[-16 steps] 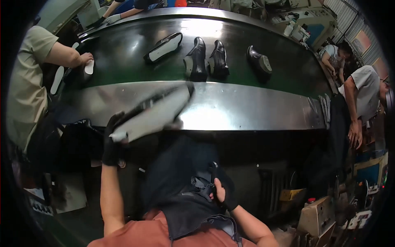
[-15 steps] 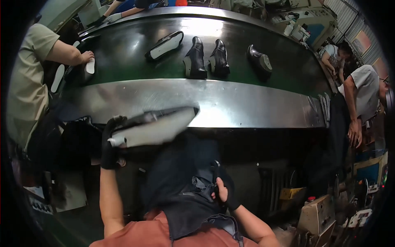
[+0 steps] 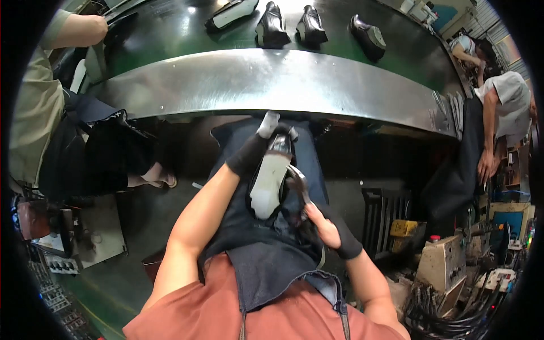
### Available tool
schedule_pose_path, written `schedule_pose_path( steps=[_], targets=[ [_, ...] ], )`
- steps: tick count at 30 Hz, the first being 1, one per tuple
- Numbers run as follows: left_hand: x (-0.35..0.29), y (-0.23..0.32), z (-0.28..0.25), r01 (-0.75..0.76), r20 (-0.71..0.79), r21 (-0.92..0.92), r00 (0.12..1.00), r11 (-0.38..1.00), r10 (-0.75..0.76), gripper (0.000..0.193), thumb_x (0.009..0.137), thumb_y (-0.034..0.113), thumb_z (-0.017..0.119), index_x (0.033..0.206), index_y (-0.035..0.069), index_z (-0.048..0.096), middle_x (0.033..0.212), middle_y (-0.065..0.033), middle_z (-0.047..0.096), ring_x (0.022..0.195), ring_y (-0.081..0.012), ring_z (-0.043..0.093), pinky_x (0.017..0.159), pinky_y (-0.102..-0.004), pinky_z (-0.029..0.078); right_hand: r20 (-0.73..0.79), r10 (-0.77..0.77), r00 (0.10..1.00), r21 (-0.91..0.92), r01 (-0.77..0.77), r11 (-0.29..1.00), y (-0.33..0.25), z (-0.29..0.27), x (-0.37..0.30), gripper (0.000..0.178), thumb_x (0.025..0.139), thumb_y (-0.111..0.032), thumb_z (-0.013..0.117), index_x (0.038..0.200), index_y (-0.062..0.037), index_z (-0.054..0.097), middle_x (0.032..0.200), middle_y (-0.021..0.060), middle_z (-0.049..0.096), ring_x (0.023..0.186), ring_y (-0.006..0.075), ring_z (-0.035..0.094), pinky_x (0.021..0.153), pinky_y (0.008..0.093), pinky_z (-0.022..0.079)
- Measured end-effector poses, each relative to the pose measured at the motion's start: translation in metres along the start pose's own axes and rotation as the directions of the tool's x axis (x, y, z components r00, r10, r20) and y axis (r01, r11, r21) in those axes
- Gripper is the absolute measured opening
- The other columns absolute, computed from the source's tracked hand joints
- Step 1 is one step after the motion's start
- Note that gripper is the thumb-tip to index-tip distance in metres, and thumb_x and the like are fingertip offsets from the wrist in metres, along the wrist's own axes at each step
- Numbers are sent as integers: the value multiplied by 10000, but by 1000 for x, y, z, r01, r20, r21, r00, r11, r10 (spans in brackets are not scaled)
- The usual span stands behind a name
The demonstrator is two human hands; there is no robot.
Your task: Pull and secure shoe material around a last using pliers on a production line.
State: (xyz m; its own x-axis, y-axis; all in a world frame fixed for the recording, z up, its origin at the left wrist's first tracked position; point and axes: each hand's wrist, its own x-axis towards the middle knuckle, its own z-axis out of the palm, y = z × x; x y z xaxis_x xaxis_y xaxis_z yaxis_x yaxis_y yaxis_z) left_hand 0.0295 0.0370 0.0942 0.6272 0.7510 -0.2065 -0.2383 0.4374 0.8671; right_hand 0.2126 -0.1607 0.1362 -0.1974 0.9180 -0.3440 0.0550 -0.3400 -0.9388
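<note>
On my lap a black shoe (image 3: pixel 267 184) lies with its pale sole up. My left hand (image 3: pixel 271 129), with a black wrist cover and white finger covering, closes around the shoe's far end. Close beside the sole's right edge, my right hand (image 3: pixel 324 225) grips a curved metal hand tool (image 3: pixel 300 185). The tool is smeared by motion, so its exact kind is unclear, and I cannot tell whether its tip touches the shoe. A dark apron (image 3: pixel 263 272) covers my front and legs.
Beyond my knees runs a metal ledge (image 3: pixel 272 79) beside a green conveyor belt (image 3: pixel 187 34). It carries black shoes, including an upright one (image 3: pixel 273 25). A co-worker's arm (image 3: pixel 79 29) reaches in at left; another person (image 3: pixel 504 107) is at right. A machine (image 3: pixel 439 266) stands lower right.
The shoe has come from the ledge's front edge down onto my lap, with my left hand moved to its far end. My right hand has raised the tool beside it. The view has tilted down.
</note>
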Motion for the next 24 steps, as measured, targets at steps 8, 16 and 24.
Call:
schedule_pose_path(
  steps=[8,16,24],
  targets=[
    [2,3,7,-220,-23,32,975,975,221,936,882,819,177,1031,37,669,987,-66,660,848,-142,625,783,-259,516,269,149,951,165,-198,966,-6,-10,66,486,1052,-413,377,1175,-13,626,993,60,674,932,152,634,878,269,485],
    [-66,1,16,-476,118,326,878,816,465,527,920,479,406,986,21,658,1108,-145,635,1211,-277,524,1086,-391,351,99,-166,981,-317,189,929,2,42,16,253,950,-244,572,1007,-3,624,856,218,636,745,323,637,628,416,462],
    [-165,-1,70,-306,79,296,952,905,296,1090,624,299,915,1462,18,276,1372,-189,405,1283,-321,413,1078,-411,321,579,-282,765,-537,619,573,32,9,-37,438,798,-291,710,1144,-48,595,983,103,627,914,271,643,703,368,525]
  ],
)
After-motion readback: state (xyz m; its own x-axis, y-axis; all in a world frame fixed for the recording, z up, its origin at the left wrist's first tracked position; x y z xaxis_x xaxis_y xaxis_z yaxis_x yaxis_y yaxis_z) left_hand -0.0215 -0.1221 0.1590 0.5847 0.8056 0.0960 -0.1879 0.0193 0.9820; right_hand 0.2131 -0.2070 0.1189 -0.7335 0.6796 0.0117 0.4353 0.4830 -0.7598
